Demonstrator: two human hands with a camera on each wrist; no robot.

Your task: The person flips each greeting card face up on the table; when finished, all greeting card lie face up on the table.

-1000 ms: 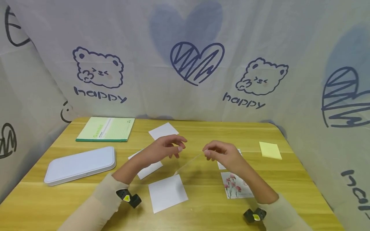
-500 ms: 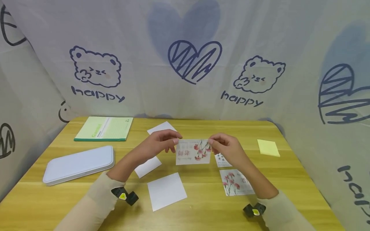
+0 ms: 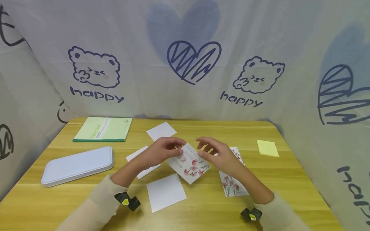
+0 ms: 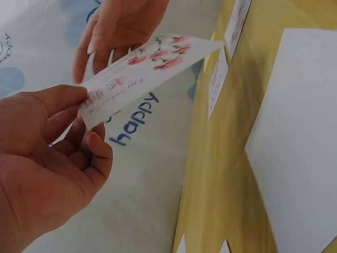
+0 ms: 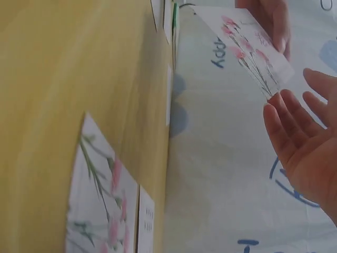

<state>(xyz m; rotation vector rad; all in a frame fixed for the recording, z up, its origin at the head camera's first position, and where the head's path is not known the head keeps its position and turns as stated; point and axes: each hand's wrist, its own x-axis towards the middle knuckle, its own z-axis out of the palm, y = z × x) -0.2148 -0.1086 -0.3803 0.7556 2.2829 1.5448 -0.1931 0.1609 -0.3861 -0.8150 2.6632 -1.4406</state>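
A white card printed with pink carnations and red characters [image 3: 192, 166] is held above the table, turned at a slant. My left hand [image 3: 166, 149] pinches its upper left corner between thumb and fingers; the left wrist view shows that grip on the card [image 4: 152, 68] closely. My right hand [image 3: 219, 155] is beside the card's other edge with fingers spread and loosely bent. In the right wrist view the right hand [image 5: 310, 132] has its fingertips right at the card's lower corner, not gripping it. Two more flower cards [image 3: 231, 186] lie below the right hand, partly hidden.
Blank white cards lie left of centre, one near the front [image 3: 166, 192] and one at the back [image 3: 161, 131]. A pale pencil case [image 3: 78, 166] and a green notebook [image 3: 102, 129] occupy the left. Yellow sticky notes [image 3: 268, 148] lie at the right. A printed curtain [image 3: 144, 80] surrounds the table.
The card, first seen edge-on in the right hand, was then held by both hands with its printed side showing. Now it is turned slantwise in the left hand, and the right hand has let go.
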